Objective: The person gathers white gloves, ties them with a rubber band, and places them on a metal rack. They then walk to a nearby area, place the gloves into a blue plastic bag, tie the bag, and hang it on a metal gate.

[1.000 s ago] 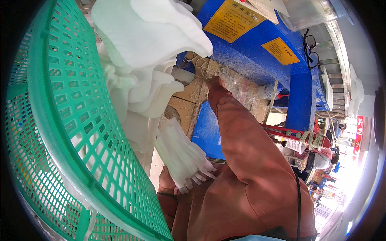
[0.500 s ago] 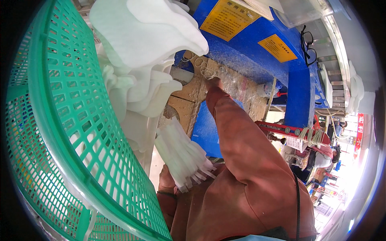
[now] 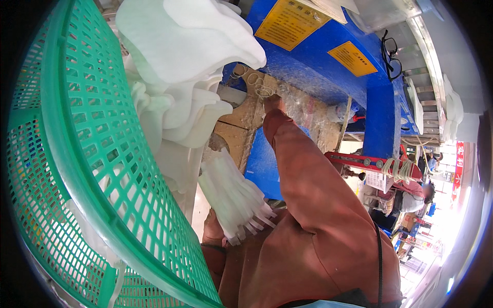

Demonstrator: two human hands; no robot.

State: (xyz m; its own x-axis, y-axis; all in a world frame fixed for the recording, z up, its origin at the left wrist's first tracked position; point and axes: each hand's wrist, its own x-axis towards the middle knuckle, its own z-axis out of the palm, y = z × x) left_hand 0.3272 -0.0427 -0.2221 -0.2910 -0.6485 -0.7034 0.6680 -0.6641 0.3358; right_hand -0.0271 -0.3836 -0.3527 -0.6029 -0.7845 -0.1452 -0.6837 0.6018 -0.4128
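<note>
Left hand [image 3: 213, 231] grips white strip bundle [image 3: 233, 197] beside green basket [image 3: 77, 169], fingers hidden behind it; right hand [image 3: 272, 102] reaches rubber bands [image 3: 259, 87] on the blue machine's ledge [image 3: 308, 77], fingers unclear.

Long rust-brown sleeve [image 3: 313, 190] worn on the right arm, cloth smooth with soft folds, same rust-brown garment seen over the torso, thin black strap [image 3: 379, 256] laid across it, left forearm bare

Blue machine [image 3: 328, 66] with yellow labels [image 3: 290, 20], glasses [image 3: 387, 54] on its edge. Red bar [image 3: 359, 161] lower right. Street beyond, bright.
</note>
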